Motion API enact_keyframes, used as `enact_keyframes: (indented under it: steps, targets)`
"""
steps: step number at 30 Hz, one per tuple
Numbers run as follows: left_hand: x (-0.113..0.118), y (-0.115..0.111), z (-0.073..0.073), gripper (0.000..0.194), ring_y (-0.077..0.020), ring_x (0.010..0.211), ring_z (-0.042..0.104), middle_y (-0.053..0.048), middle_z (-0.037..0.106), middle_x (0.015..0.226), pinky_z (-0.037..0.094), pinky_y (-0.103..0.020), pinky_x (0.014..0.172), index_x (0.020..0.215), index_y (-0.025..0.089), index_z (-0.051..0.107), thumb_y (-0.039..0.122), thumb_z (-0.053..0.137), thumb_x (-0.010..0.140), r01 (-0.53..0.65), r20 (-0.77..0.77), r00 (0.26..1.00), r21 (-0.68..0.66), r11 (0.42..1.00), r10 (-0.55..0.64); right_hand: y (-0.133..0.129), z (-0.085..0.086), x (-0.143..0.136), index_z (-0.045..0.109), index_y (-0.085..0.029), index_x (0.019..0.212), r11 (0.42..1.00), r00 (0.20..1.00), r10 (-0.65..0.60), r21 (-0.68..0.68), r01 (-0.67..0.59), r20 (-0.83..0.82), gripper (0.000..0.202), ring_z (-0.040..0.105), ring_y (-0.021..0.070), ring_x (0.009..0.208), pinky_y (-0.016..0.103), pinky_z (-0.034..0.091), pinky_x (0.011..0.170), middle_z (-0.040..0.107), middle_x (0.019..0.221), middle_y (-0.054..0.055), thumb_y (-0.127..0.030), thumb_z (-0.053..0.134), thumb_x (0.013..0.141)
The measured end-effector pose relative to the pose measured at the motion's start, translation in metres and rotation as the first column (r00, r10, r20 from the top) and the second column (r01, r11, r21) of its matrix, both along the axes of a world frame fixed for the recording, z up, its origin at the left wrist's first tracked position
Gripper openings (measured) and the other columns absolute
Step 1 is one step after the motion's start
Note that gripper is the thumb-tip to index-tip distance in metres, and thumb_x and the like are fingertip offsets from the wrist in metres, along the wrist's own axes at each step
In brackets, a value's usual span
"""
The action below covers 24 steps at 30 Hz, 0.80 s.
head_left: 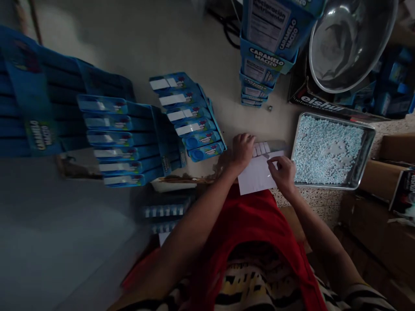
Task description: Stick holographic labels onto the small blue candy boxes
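A white label sheet (pixel 254 178) lies at the table's front edge, with a few narrow labels (pixel 261 149) showing near its far end. My left hand (pixel 243 151) is closed at the sheet's left side, fingers curled over its edge. Over the right part of the sheet, my right hand (pixel 283 172) pinches thumb and forefinger together; what is between them is too small to make out. Left of my hands stands a slanted row of blue candy boxes (pixel 191 116). Its farther boxes bear white strips; the two nearest show round blue spots instead.
More blue boxes (pixel 113 138) are lined up at left. A stack of blue boxes (pixel 259 65) stands at the back. At right are a metal tray (pixel 368 151) of small pale-blue pieces, a steel bowl (pixel 343 43) and cardboard boxes (pixel 382 181).
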<state>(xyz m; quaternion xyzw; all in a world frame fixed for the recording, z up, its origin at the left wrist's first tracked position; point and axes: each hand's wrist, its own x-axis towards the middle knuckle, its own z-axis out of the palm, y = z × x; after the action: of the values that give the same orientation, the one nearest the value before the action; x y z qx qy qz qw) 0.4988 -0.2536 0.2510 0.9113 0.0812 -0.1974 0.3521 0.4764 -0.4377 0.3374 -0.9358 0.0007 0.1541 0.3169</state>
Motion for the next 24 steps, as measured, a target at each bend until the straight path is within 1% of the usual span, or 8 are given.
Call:
enact_keyframes:
  steps: [2,4,8,10,12,16,21,24]
  targets:
    - [-0.014,-0.004,0.009,0.032,-0.0292,0.13,0.062,-0.014,0.073,0.133,0.045,-0.041,0.113,0.123,0.021,0.077,0.027,0.053,0.104,-0.151,0.086,0.982,-0.174,0.973,0.168,0.004,0.026,0.005,0.077,-0.024,0.083,0.959,0.967,-0.16,0.202,0.2,-0.197,0.021,0.042,0.0136,0.057,0.03,0.033,0.06,0.046,0.058,-0.005,-0.044,0.076,0.087]
    - [-0.027,-0.007,0.017,0.033,-0.0277,0.119,0.068,-0.012,0.078,0.121,0.049,-0.04,0.109,0.11,0.021,0.08,0.037,0.051,0.106,-0.308,0.06,0.932,-0.392,0.867,0.358,0.008,0.049,0.011,0.074,-0.024,0.078,0.872,0.901,-0.23,0.333,0.359,-0.368,0.026,0.039,0.012,0.055,0.028,0.03,0.055,0.048,0.058,-0.006,-0.048,0.081,0.08]
    - [-0.044,-0.008,0.036,0.06,-0.0281,0.1,0.075,-0.014,0.08,0.103,0.058,-0.042,0.096,0.093,0.019,0.079,0.073,0.053,0.098,-0.546,-0.248,0.777,-0.722,0.425,0.579,0.019,0.08,0.023,0.074,-0.022,0.07,0.754,0.836,-0.24,0.447,0.481,-0.494,0.026,0.049,0.0117,0.061,0.027,0.037,0.058,0.064,0.065,-0.002,-0.043,0.09,0.069]
    - [-0.047,-0.005,0.05,0.078,-0.0269,0.086,0.075,-0.016,0.08,0.095,0.061,-0.042,0.084,0.09,0.016,0.079,0.089,0.052,0.087,-0.593,-0.434,0.726,-0.788,0.165,0.534,0.026,0.088,0.027,0.075,-0.022,0.069,0.741,0.826,-0.222,0.461,0.489,-0.519,0.026,0.052,0.0117,0.062,0.026,0.039,0.058,0.068,0.068,-0.001,-0.042,0.091,0.067]
    - [-0.049,0.0,0.066,0.078,-0.0244,0.079,0.074,-0.016,0.08,0.093,0.063,-0.04,0.078,0.089,0.014,0.079,0.09,0.065,0.077,-0.597,-0.516,0.723,-0.801,0.039,0.459,0.03,0.092,0.03,0.076,-0.022,0.069,0.748,0.823,-0.201,0.459,0.479,-0.531,0.026,0.052,0.0111,0.06,0.026,0.039,0.056,0.069,0.067,0.0,-0.043,0.091,0.066]
    - [-0.054,0.012,0.097,0.051,-0.0171,0.066,0.07,-0.006,0.077,0.078,0.061,-0.032,0.07,0.082,0.016,0.078,0.058,0.096,0.06,-0.663,-0.532,0.651,-0.746,0.063,0.541,0.037,0.097,0.032,0.076,-0.02,0.069,0.793,0.832,-0.169,0.428,0.433,-0.529,0.029,0.048,0.009,0.055,0.024,0.036,0.05,0.066,0.063,-0.001,-0.045,0.091,0.065]
    - [-0.066,0.039,0.131,0.031,-0.0171,0.062,0.071,-0.003,0.074,0.07,0.058,-0.028,0.063,0.078,0.018,0.079,0.048,0.089,0.072,-0.695,-0.328,0.547,-0.691,0.199,0.77,0.071,0.098,0.032,0.075,-0.02,0.073,0.861,0.877,-0.181,0.36,0.36,-0.445,0.035,0.046,0.0099,0.048,0.025,0.036,0.041,0.063,0.062,-0.002,-0.051,0.089,0.068]
    - [-0.067,0.072,0.144,0.024,-0.0178,0.066,0.072,-0.002,0.076,0.072,0.058,-0.027,0.065,0.081,0.02,0.081,0.044,0.084,0.077,-0.739,-0.174,0.446,-0.625,0.252,0.878,0.115,0.092,0.039,0.078,-0.02,0.081,0.92,0.955,-0.086,0.344,0.186,-0.285,0.037,0.054,0.0131,0.054,0.027,0.043,0.046,0.064,0.065,-0.001,-0.056,0.083,0.077]
